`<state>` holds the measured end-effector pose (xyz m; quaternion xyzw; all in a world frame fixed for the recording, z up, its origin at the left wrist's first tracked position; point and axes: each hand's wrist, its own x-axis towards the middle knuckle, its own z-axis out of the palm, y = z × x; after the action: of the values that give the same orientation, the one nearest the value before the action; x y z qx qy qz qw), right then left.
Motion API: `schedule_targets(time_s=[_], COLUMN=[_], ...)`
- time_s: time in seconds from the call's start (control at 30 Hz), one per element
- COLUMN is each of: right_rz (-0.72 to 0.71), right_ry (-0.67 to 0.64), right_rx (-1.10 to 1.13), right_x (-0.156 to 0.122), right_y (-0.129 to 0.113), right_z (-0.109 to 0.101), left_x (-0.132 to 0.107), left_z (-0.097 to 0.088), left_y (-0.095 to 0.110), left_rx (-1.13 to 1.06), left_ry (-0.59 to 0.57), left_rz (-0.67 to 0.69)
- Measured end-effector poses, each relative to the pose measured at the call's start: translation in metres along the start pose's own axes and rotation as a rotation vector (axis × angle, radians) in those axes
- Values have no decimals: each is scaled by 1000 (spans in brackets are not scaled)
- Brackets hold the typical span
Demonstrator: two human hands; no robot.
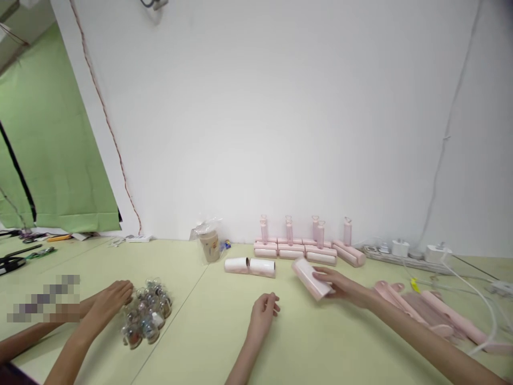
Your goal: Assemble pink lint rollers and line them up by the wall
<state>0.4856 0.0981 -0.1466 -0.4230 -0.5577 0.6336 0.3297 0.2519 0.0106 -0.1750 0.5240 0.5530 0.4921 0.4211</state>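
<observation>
My right hand is closed on a pink lint roller, tilted above the table with its white sheet roll partly showing. My left hand rests near the middle of the table, its fingers curled in and nothing visible in them. Just beyond it, two white paper rolls lie end to end. Along the wall, several pink lint rollers lie in rows, with small pink bottle-shaped pieces standing on them. Pink handles and covers are piled to the right, beside my right forearm.
A co-worker's hand touches a cluster of small clear domed jars at the left. A bagged paper cup stands near the wall. At the back right, a power strip holds chargers, and white cables trail across the table.
</observation>
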Motion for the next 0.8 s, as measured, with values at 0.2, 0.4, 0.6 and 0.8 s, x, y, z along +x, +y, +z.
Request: schedule_targets(time_s=[0.2,0.4,0.6,0.8], right_rz=[116,201,230,178], right_ry=[-72,-110,-120,-61], right_rx=[694,1032,1204,1210], right_x=[-70,-87,-87,-84], right_y=[46,58,61,66], right_z=[29,42,45,47], left_x=[0,-4,-15,-19], left_z=[59,88,74,54], left_y=[42,59,59,63], left_rx=[105,154,92,-3], left_ry=[-184,-282,-221,-148], left_rz=[-12,14,58,79])
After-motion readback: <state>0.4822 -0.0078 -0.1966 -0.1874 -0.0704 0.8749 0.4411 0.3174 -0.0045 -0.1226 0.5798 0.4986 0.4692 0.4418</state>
